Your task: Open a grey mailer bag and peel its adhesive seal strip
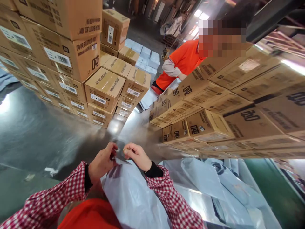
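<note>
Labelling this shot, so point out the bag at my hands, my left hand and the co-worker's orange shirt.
Bag (135, 195), head view: its middle.
Left hand (101, 163), head view: its back.
Orange shirt (184, 52), head view: upper part.

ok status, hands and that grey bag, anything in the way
Left hand, right hand at top edge of grey bag, grips unclear. Bag before orange clothing. Stacked cartons beyond, none between hands and bag.
</note>
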Action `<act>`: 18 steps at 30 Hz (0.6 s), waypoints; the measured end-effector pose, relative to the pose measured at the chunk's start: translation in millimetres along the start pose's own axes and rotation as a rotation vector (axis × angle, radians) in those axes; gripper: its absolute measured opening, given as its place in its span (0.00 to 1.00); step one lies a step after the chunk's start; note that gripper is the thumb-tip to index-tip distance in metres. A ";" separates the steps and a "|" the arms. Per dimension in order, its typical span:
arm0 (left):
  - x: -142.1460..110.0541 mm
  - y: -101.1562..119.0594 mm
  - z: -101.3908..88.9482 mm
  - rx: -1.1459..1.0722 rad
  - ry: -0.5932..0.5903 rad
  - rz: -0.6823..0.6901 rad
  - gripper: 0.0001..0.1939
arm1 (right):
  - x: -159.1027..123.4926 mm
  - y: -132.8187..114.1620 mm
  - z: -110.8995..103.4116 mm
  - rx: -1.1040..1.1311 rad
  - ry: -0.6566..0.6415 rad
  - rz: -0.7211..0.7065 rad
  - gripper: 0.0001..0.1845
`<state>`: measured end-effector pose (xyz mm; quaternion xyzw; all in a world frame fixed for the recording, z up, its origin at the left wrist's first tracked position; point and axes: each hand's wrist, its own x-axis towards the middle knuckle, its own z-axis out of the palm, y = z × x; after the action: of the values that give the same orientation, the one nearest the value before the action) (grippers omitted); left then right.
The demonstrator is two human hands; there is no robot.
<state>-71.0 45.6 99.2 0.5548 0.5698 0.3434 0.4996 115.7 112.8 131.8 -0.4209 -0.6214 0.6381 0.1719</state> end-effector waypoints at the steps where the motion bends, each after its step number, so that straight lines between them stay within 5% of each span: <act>1: -0.3 0.5 -1.1 -0.053 -0.005 0.027 0.16 | -0.4 -2.4 1.6 -0.034 -0.042 -0.008 0.18; 6: -7.4 3.5 -15.4 -0.110 -0.070 0.073 0.07 | -3.3 -13.0 6.2 -0.228 -0.181 -0.106 0.11; 13: -23.7 -6.4 -12.2 0.330 0.113 0.505 0.12 | -3.9 -22.0 8.0 -0.392 -0.255 -0.094 0.08; 18: -22.1 -12.0 -8.5 0.429 0.236 0.515 0.12 | -7.1 -27.4 8.6 -0.425 -0.274 -0.166 0.05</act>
<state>-85.0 23.7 94.3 0.7291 0.5242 0.3924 0.1992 105.1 106.6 158.7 -0.3049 -0.7914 0.5279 0.0459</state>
